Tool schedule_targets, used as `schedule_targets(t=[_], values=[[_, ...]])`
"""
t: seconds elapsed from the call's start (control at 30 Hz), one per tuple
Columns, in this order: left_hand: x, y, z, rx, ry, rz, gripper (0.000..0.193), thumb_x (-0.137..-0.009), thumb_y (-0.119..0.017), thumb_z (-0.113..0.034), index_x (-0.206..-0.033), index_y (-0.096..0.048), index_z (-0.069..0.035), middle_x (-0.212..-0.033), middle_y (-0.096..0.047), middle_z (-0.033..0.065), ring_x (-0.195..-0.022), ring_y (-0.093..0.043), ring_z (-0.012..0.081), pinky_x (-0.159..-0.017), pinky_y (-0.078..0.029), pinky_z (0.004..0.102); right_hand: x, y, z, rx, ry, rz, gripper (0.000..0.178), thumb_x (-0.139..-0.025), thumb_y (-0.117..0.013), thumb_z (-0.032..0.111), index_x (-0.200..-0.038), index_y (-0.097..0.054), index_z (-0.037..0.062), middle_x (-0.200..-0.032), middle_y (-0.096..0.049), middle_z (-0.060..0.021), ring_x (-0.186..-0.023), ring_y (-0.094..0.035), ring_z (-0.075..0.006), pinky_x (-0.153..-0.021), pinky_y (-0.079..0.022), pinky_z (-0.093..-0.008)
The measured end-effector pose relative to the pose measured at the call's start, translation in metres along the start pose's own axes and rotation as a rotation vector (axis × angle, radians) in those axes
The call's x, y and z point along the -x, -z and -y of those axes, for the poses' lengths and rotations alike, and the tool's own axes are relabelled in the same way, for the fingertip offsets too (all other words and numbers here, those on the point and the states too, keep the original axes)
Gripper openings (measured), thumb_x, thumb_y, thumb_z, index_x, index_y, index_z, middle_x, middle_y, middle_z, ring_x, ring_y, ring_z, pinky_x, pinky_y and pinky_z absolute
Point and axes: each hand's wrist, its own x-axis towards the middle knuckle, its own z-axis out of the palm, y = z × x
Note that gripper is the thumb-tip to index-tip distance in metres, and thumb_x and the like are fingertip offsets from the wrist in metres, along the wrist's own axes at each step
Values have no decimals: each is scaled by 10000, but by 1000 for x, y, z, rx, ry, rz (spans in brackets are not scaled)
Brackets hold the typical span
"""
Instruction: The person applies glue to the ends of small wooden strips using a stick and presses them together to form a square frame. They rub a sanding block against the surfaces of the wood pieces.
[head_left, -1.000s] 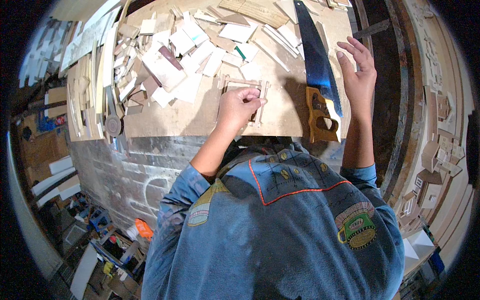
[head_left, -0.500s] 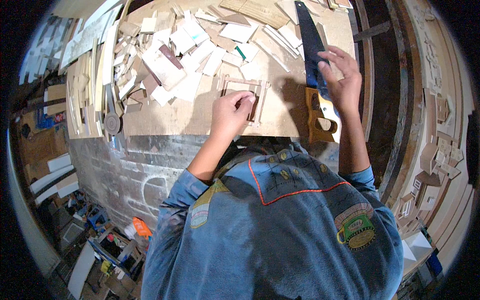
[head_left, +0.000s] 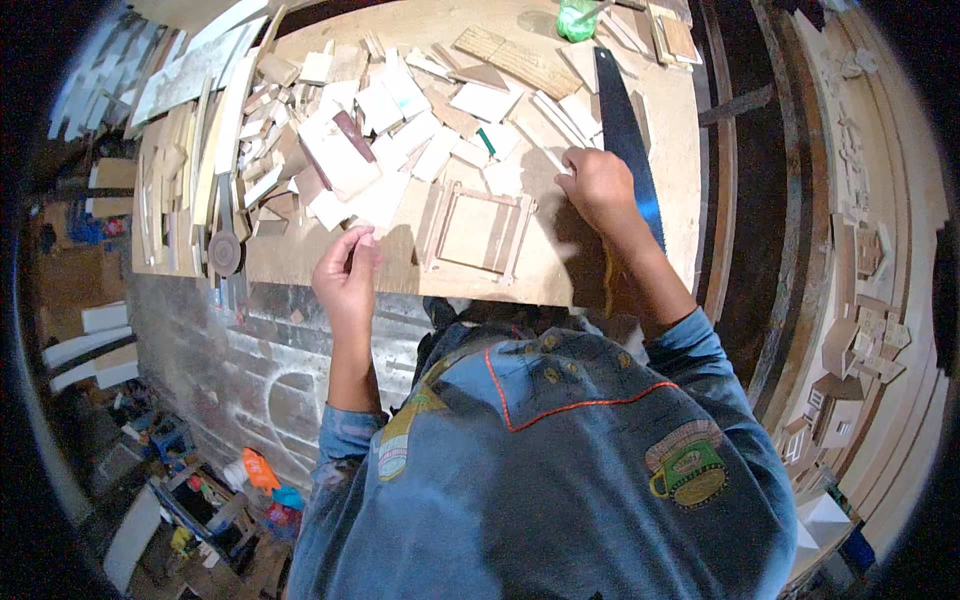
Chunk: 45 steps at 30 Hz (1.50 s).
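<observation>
A small square frame of thin wooden strips [head_left: 444, 262] lies on the workbench in front of me, its strip ends crossing at the corners. My left hand [head_left: 347, 268] is left of the frame, thumb and fingers pinched together; anything between them is too small to make out. My right hand [head_left: 602, 188], right of the frame, is closed at the near end of a thin pale wooden strip [head_left: 541, 146], which still lies on the bench. Beneath my right forearm is a handsaw [head_left: 622, 115] with a dark blade; its wooden handle is mostly hidden.
Wood offcuts [head_left: 412, 132] are heaped across the bench's far left and middle, with a dark reddish-brown piece [head_left: 352, 136] among them. A green plastic container [head_left: 577, 20] stands at the far edge. Long boards [head_left: 232, 120] lie at the left. Small wooden house models [head_left: 843, 390] are at the right.
My left hand has left the frame and moved left, still pinched. My right hand has gone from open above the saw to closed on the thin strip. The view has shifted, showing the green container.
</observation>
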Motion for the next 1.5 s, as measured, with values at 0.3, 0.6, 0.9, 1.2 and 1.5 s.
schedule_targets(t=[0.3, 0.6, 0.9, 1.2, 1.5], values=[[11, -5, -3, 107, -10, 0, 123, -890, -609, -32, -980, -677, 16, -813, -649, 18, -707, -586, 67, -641, -485, 206, -9, 16, -4, -214, -111, 20, 211, -727, -608, 227, -743, -667, 25, -718, -606, -221, -707, -626, -379, -666, -497, -419], [11, -88, -50, 424, 129, 383, 321, -943, -581, -213, -1169, -589, 14, -934, -675, 64, -799, -619, 92, -717, -495, 243, 32, 52, 44, -1249, -114, 572, 200, -874, -642, 83, -1051, -643, -12, -808, -635, -3, -674, -573, -64, -618, -474, -202], [22, -91, -71, 251, -96, 540, 124, -896, -596, -85, -892, -672, 13, -740, -623, 34, -631, -555, 97, -591, -446, 241, 45, 73, 75, -1312, -125, 320, 237, -908, -627, 166, -1093, -641, 18, -889, -639, 12, -760, -591, -72, -666, -488, -225], [45, -55, -68, 10, -364, 742, 161, -864, -640, -126, -916, -655, 25, -701, -586, 110, -631, -555, 212, -590, -431, 319, 73, 48, 66, -1501, 22, 604, 163, -877, -653, 83, -1006, -699, -7, -909, -658, -63, -778, -639, -121, -707, -542, -245], [66, -17, -32, 148, -164, 779, 148, -885, -636, -108, -943, -664, 25, -722, -624, 95, -632, -543, 106, -583, -440, 267, 85, 26, 94, -1476, -35, 828, 123, -887, -644, 88, -940, -688, -13, -874, -651, -67, -720, -638, -108, -660, -541, -238]])
